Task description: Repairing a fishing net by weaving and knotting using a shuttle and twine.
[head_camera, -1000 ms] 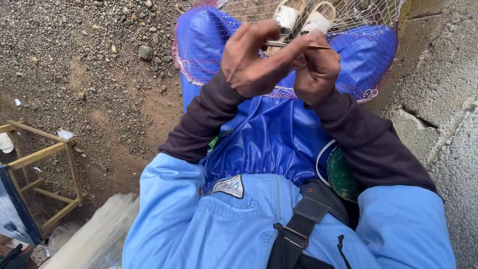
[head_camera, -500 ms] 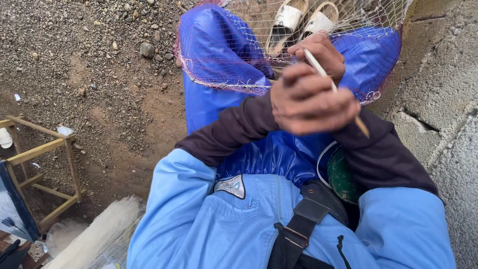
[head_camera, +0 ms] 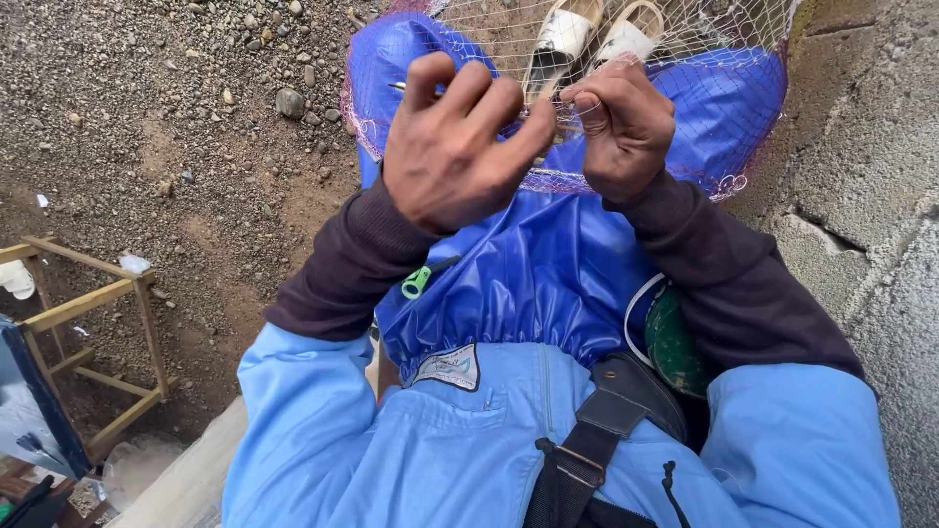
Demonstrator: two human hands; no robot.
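The fishing net (head_camera: 626,108), a fine pale mesh with a pinkish-purple edge cord, lies spread over the person's blue waterproof apron (head_camera: 548,274) across the knees, at the top middle of the view, and both hands meet on it there. The left hand (head_camera: 460,147) is raised with its back to the camera; its fingers are curled and slightly fanned, and the forefinger and thumb come together at the mesh where they meet the other hand, though what exactly sits between them is too small to tell. The right hand (head_camera: 626,127) is drawn into a loose fist, its fingertips pressed together on a bit of the mesh, touching the left hand's fingertips. Both arms wear dark brown sleeves under a light blue jacket (head_camera: 440,440). Through the mesh, beyond the hands, show two pale sandals (head_camera: 597,34) on the person's feet. A small green tube-like piece (head_camera: 418,284) lies on the apron just under the left wrist, and a dark green rounded object (head_camera: 675,342) with a white cord sits at the right hip. A black strap (head_camera: 597,430) crosses the jacket. To the left is gravelly ground (head_camera: 147,117) with a wooden frame (head_camera: 88,332); to the right, a grey concrete wall (head_camera: 871,196).
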